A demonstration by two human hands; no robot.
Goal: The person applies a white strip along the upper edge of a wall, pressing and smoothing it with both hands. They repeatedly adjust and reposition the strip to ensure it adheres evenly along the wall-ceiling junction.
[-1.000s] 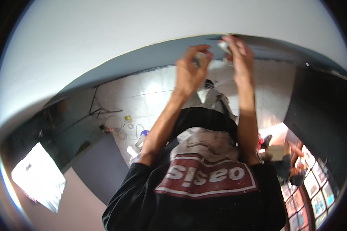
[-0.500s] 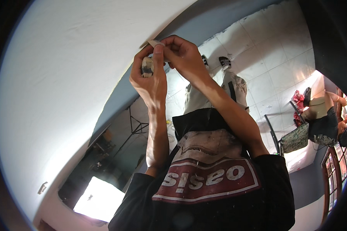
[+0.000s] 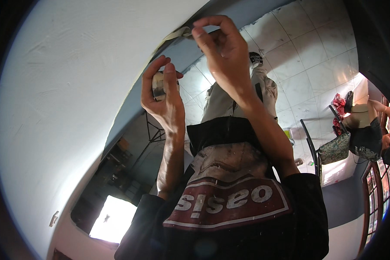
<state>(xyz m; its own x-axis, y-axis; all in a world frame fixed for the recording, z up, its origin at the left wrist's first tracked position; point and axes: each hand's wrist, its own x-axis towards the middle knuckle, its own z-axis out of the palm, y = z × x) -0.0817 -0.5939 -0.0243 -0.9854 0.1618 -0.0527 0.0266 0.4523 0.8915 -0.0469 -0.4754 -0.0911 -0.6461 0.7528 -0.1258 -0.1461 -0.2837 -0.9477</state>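
Observation:
My left hand [image 3: 162,93] is closed around a beige roll of masking tape [image 3: 158,86], whose side shows between the thumb and fingers. Farther up and to the right, my right hand [image 3: 225,52] is raised, thumb and forefinger curled to meet at their tips. At those tips is the end of a pale strip of masking tape [image 3: 180,33]. The strip runs leftward along the border between the white and blue-grey paint of the wall [image 3: 82,78]. I cannot tell whether it still joins the roll.
A black tripod [image 3: 154,130] stands beyond my left forearm. A bright screen or opening [image 3: 112,219] shows at lower left. On the right, a person [image 3: 364,134] sits near a patterned chair [image 3: 334,148] on the tiled floor [image 3: 307,65]. Windows [image 3: 372,203] line the right edge.
My hands have moved apart: the right went up and right, while the left dropped slightly with the roll. More of the tape strip now shows along the paint border.

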